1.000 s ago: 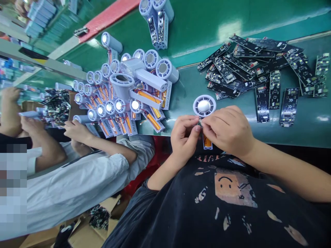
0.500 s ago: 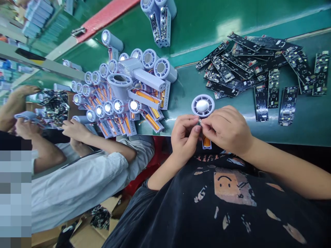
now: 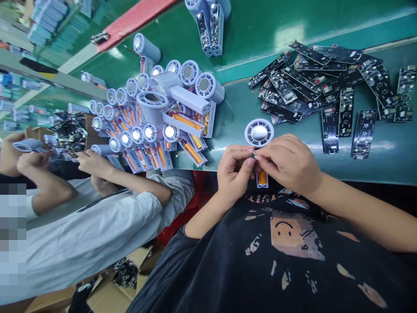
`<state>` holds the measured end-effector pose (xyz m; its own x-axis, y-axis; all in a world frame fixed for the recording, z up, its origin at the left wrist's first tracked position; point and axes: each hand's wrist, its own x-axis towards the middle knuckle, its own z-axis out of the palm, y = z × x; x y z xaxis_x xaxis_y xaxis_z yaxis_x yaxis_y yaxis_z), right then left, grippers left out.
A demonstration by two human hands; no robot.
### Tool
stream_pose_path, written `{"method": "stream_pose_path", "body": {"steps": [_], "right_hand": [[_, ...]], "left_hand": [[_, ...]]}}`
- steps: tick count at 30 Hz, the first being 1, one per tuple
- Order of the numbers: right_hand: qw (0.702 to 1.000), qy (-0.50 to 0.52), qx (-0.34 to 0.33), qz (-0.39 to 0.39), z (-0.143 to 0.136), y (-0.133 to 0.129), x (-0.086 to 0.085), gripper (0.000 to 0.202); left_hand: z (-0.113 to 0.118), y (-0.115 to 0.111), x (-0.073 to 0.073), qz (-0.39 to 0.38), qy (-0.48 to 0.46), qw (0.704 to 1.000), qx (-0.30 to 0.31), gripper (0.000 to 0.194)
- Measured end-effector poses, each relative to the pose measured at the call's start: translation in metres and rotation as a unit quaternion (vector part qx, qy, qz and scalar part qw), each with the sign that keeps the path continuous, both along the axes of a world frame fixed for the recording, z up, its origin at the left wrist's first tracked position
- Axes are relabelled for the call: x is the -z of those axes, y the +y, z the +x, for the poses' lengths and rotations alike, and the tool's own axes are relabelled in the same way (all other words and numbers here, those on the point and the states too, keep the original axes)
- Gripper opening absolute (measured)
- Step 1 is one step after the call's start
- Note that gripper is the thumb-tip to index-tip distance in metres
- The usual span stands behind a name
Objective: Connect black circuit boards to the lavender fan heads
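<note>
A lavender fan housing (image 3: 259, 132) with a round silver centre lies at the table's front edge, its handle with an orange battery (image 3: 262, 177) pointing toward my body. Over the handle, my left hand (image 3: 235, 170) and my right hand (image 3: 288, 163) meet with fingertips pinched together. Between the fingertips shows a tiny part, too small to name for certain. The fingers hide the upper part of the handle.
Many fan housings (image 3: 151, 104) with orange batteries crowd the table on the left. Black circuit boards (image 3: 364, 134) are piled at the right. Two fans with boards (image 3: 213, 30) stand at the back. Co-workers' hands (image 3: 94, 165) are at the far left, above cardboard boxes (image 3: 112, 295).
The view has shifted slightly. My hands stay pinched together over the handle, with small finger movements. At the far left, a co-worker's hands and the housing there have moved.
</note>
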<state>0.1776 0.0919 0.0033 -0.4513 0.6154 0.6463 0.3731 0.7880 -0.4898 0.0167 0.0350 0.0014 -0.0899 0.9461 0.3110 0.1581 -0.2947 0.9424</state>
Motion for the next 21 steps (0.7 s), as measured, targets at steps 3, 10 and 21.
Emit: {"method": "stream_pose_path", "body": {"steps": [3, 10, 21], "right_hand": [[0.999, 0.028, -0.024, -0.032, 0.002, 0.002, 0.001, 0.01], [0.985, 0.047, -0.108, -0.126, 0.015, 0.014, -0.004, 0.01], [0.946, 0.104, -0.186, -0.245, 0.018, 0.025, 0.002, 0.009]], "left_hand": [[0.0, 0.0, 0.001, -0.033, -0.071, 0.997, 0.017, 0.011], [-0.002, 0.0, -0.005, -0.08, -0.106, 0.991, 0.035, 0.012], [-0.003, 0.001, -0.009, -0.099, -0.108, 0.983, 0.108, 0.01]]}}
